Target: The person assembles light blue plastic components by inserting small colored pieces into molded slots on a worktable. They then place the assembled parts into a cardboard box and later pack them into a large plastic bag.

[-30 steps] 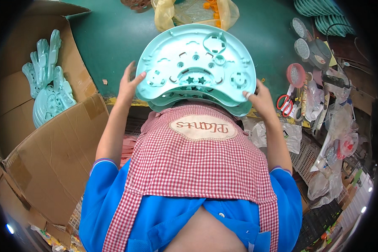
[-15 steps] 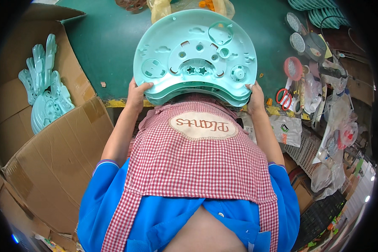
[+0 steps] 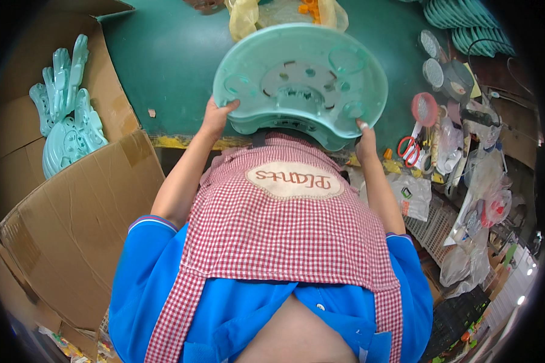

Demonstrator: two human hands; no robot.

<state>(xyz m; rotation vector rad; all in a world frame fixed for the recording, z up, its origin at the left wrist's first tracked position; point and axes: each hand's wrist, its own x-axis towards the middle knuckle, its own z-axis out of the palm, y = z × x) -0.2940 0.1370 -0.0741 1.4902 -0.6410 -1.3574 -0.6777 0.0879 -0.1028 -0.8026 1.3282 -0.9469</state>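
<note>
Both my hands grip a kidney-shaped turquoise plastic shell (image 3: 303,60) over the near edge of the table. Its hollow side faces up, with a raised rim, round marks and small cut-outs. Another curved turquoise edge shows below its near side, so more than one piece may be stacked. My left hand (image 3: 218,118) is closed on the left near corner, thumb on top. At the right near corner, my right hand (image 3: 366,143) pinches the rim with the thumb up. The fingers beneath the shell are hidden.
To the left, an open cardboard box (image 3: 82,212) holds several turquoise shells (image 3: 72,142). Red-handled scissors (image 3: 409,152), a pink round container (image 3: 424,109) and plastic bags lie at right. Stacked turquoise parts (image 3: 466,24) stand far right. A yellowish bag (image 3: 244,18) lies at the back.
The shell has shifted slightly right with both hands. Its upper side now looks deeper and hollow, where a flatter face with star cut-outs and raised shapes showed before.
</note>
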